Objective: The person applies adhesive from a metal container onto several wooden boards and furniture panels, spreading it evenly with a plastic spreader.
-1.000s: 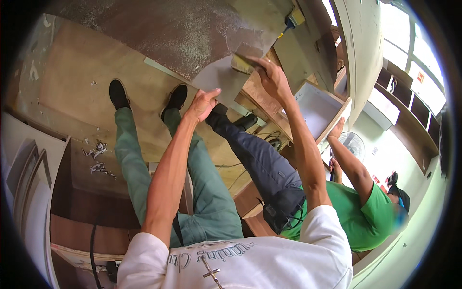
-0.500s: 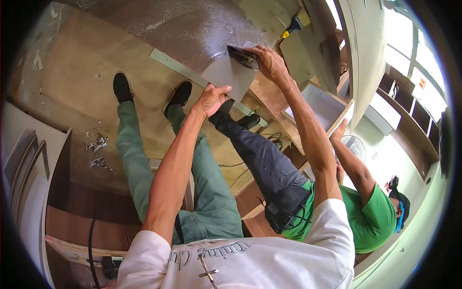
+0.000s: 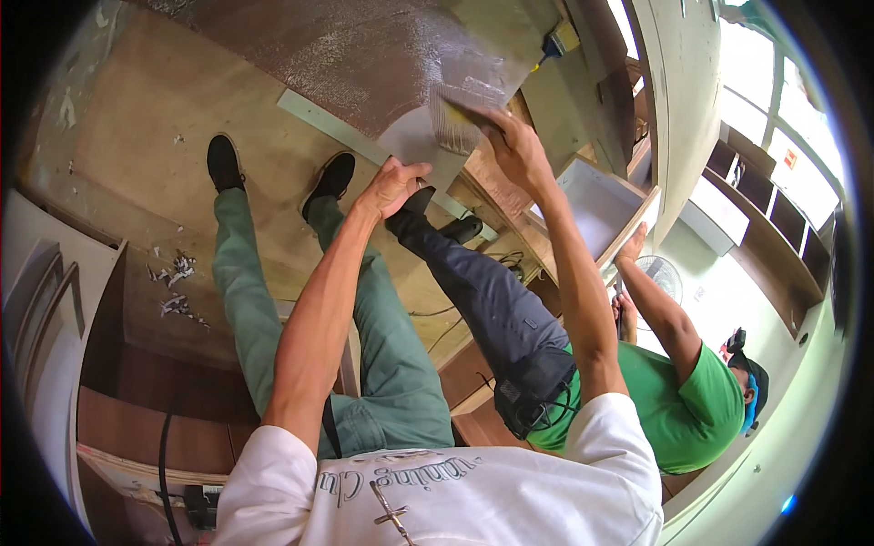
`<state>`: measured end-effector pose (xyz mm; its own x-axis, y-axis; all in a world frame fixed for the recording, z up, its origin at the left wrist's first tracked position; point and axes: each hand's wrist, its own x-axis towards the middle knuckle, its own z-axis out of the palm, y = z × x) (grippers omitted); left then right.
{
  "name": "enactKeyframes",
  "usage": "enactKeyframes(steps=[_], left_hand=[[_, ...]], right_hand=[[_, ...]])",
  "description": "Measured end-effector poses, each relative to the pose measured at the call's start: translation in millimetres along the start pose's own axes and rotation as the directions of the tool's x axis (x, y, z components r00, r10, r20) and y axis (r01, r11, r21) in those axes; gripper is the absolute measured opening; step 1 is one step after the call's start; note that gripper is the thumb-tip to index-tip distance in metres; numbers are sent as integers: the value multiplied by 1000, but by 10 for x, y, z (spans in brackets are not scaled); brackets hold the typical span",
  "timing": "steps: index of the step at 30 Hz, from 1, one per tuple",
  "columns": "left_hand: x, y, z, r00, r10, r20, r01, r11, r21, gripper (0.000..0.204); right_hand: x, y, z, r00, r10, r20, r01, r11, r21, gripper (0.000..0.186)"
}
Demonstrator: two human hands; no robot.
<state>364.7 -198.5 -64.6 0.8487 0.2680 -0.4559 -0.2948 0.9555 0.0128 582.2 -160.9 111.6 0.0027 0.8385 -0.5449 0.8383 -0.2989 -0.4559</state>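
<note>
My left hand (image 3: 396, 187) is closed at the near edge of a smooth grey sheet (image 3: 405, 141), thumb on top. My right hand (image 3: 514, 150) grips a spreader (image 3: 452, 123), blurred by motion, against the sheet's right part. Around it a brown, mottled coating (image 3: 337, 64) with whitish, glossy streaks covers the upper surface. A pale strip (image 3: 323, 127) runs along that surface's near edge. A paintbrush (image 3: 560, 41) with a blue and yellow handle lies farther up to the right.
A co-worker in green (image 3: 674, 409) is at my right, one hand (image 3: 631, 246) at a drawer box (image 3: 592, 200). Cabinets (image 3: 137, 428) stand at lower left. White scraps (image 3: 177, 273) litter the plywood floor (image 3: 164, 182). Cables, a fan (image 3: 660, 273) and shelving (image 3: 774, 227) are to the right.
My right hand and the spreader went up to the left, then came back down to the right. My left hand shifted slightly up from a second ago.
</note>
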Motion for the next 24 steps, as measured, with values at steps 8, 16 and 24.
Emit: enactKeyframes(steps=[8,16,24], left_hand=[[-31,-51,42,996,81,43,-82,996,18,25],[50,-181,43,991,127,46,-127,992,2,29],[-58,-127,82,993,121,8,-122,992,40,60]], right_hand=[[249,45,275,984,-70,-164,46,989,-142,44],[409,-92,640,993,-8,-121,-35,936,-349,39],[246,-576,595,983,-179,48,185,957,-222,43]])
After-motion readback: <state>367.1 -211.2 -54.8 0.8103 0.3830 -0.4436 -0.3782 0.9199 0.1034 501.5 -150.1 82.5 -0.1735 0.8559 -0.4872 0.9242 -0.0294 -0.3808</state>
